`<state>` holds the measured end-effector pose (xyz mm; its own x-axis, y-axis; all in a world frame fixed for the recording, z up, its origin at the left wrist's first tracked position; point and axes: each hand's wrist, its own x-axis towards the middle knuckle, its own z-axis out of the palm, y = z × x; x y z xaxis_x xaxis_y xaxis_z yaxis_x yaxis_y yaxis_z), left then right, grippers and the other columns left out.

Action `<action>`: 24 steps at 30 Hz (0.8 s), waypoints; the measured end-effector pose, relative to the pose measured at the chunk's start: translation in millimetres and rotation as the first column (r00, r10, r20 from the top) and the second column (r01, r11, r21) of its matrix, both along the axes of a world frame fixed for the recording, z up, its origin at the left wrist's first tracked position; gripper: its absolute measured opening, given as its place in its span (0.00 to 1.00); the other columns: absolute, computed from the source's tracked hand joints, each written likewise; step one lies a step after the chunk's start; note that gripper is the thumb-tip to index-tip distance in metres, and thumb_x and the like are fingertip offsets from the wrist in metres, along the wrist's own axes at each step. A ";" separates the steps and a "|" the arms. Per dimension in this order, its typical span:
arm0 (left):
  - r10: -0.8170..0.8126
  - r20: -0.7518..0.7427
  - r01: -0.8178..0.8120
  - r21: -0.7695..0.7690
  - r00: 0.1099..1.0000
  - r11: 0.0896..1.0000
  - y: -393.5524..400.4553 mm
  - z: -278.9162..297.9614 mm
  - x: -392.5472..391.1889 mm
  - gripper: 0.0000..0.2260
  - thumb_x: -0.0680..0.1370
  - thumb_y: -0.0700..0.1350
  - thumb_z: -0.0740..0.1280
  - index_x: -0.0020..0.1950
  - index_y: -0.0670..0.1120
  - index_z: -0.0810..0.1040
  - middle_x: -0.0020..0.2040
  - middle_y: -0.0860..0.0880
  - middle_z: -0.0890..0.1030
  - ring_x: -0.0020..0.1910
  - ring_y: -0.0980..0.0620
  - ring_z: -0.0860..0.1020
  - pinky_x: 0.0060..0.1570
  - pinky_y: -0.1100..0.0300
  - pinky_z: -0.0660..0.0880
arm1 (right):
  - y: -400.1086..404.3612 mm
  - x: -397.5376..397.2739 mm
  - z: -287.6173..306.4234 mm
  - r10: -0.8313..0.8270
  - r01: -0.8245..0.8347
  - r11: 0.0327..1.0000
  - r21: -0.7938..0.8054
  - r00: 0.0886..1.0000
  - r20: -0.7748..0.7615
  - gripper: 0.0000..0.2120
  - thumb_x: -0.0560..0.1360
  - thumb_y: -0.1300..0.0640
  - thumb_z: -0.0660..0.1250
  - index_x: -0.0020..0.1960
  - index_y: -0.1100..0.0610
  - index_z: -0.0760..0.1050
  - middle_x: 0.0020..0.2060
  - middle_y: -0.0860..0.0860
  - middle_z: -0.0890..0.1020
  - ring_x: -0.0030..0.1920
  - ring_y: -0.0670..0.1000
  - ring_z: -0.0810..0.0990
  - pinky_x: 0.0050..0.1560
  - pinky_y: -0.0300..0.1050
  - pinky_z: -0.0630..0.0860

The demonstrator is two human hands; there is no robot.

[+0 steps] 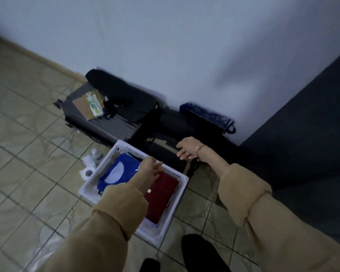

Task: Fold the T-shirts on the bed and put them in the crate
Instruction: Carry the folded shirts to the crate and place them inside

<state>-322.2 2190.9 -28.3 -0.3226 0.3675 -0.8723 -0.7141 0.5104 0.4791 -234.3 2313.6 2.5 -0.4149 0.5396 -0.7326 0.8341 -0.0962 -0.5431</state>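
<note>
Hovering over the white crate [182, 180], the left hand [149, 171] hangs with fingers loosely spread and holds nothing, while the right hand [186, 151] floats beyond the crate's far corner, fingers relaxed and likewise empty. Directly beneath the left palm lie two folded T-shirts side by side: a blue T-shirt [124, 171] with a pale panel at the neck on the hand's left, and a dark red T-shirt [163, 195] on its right, both inside the crate on the tiled floor [28, 173]. The edge of the bed [302, 124], a dark, soft slab, sits off to the right of the right hand. I judge the main risk to be a careless pull-away: soft knit cloth clings to a sleeve [118, 205] or fingertip, and a snag would drag a fold open. Pressing one stack down could also tip the other sideways, since limp fabric slumps against smooth plastic walls. The crate's wall is perforated, rigid and slick; the shirts look matte and pliant; the tiles look glossy and hard.
</note>
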 end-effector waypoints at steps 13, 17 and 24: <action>-0.614 -0.132 0.628 0.178 0.778 0.758 25.7 163.0 103.8 0.11 0.81 0.40 0.52 0.48 0.43 0.74 0.43 0.49 0.78 0.39 0.53 0.75 0.36 0.60 0.63 | -81.2 185.5 179.1 -0.514 0.549 0.809 0.212 0.835 -0.199 0.05 0.80 0.55 0.57 0.52 0.55 0.70 0.41 0.50 0.80 0.33 0.45 0.77 0.35 0.38 0.65; -0.752 -0.144 0.764 0.193 0.643 0.616 23.4 179.6 161.3 0.13 0.81 0.41 0.52 0.43 0.44 0.74 0.41 0.50 0.78 0.38 0.53 0.75 0.37 0.61 0.63 | -119.5 252.1 195.0 -0.653 0.686 0.695 0.215 0.728 -0.209 0.06 0.79 0.56 0.58 0.54 0.55 0.71 0.46 0.52 0.80 0.34 0.45 0.77 0.34 0.37 0.66; -0.871 -0.345 0.930 0.238 0.350 0.279 21.2 218.9 285.7 0.12 0.79 0.37 0.54 0.42 0.46 0.74 0.38 0.50 0.78 0.37 0.54 0.74 0.37 0.62 0.65 | -185.0 380.7 219.4 -0.829 0.852 0.425 0.305 0.502 -0.247 0.12 0.80 0.57 0.58 0.59 0.61 0.73 0.47 0.54 0.80 0.35 0.43 0.76 0.36 0.36 0.69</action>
<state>-36.5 2212.0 190.6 0.3255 0.7364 -0.5930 0.1721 0.5706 0.8030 146.3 2128.5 221.8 0.3602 0.8396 -0.4067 0.4173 -0.5349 -0.7347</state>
